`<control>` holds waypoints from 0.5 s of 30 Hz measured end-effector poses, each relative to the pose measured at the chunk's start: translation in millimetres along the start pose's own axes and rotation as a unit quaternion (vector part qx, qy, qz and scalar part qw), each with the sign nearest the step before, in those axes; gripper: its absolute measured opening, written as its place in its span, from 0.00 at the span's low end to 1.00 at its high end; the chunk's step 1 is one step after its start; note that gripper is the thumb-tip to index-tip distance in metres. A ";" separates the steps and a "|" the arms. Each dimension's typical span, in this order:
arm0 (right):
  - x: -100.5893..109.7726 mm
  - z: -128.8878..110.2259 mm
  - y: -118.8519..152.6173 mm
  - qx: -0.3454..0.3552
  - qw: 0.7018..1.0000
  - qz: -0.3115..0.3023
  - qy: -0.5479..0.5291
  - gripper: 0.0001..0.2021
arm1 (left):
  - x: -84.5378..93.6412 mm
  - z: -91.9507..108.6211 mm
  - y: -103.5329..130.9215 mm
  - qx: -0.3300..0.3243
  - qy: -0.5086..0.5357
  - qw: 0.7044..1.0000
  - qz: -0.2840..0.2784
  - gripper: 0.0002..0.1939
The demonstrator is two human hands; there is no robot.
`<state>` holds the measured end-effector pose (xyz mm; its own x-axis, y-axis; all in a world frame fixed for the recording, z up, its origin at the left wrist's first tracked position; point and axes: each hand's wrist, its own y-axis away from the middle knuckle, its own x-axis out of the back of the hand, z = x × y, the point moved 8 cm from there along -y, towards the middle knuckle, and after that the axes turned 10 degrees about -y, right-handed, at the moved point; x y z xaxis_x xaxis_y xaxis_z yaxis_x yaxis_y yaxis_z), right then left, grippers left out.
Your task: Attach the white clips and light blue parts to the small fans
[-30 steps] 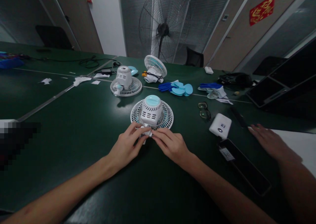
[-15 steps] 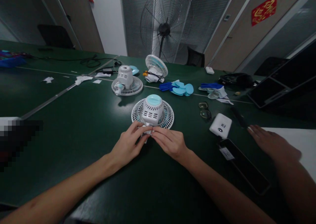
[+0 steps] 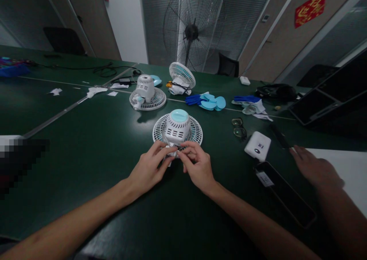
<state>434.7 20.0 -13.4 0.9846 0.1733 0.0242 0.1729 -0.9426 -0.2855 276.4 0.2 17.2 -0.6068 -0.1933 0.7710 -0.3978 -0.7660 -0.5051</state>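
A small white fan (image 3: 178, 127) with a light-blue cap lies grille-down on the green table (image 3: 114, 153), its white clip part (image 3: 171, 153) toward me. My left hand (image 3: 149, 167) pinches that clip part from the left. Close against its right side is my right hand (image 3: 197, 167), thumb and fingertips pressed together; whatever they grip is too small to make out. Behind stand a second white fan (image 3: 145, 90), also grille-down, and a third (image 3: 182, 78) tilted up with a dark cord around it.
Light-blue fan blades (image 3: 212, 102) and blue-and-white gloves (image 3: 252, 105) lie farther back. To the right are glasses (image 3: 239, 128), a white box (image 3: 258, 145), a black phone (image 3: 283, 193) and another person's hand (image 3: 318, 168) by a dark object. A large standing fan (image 3: 191, 33) is behind the table.
My right hand has changed its grip, its fingers now more curled and the thumb forward. My left hand and the fan stay put. The view has shifted slightly.
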 end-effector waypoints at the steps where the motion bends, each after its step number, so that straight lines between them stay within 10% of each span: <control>1: -0.9 -0.7 0.3 0.001 1.000 -0.001 -0.002 0.12 | -0.1 -0.1 0.0 0.001 0.000 1.000 -0.001 0.15; 9: -12.0 -33.2 17.8 0.294 0.918 -0.060 0.260 0.21 | -0.1 -0.1 -0.6 -0.002 0.005 1.000 -0.012 0.16; 15: -15.3 -32.6 22.4 0.341 0.876 -0.062 0.335 0.23 | -0.3 -0.6 -0.3 -0.004 0.005 1.000 -0.005 0.15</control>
<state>424.3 -13.0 11.0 0.7939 -0.1591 0.5868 0.4481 -0.4993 -0.7416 276.2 0.9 16.9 -0.6093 -0.1800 0.7723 -0.4096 -0.7625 -0.5008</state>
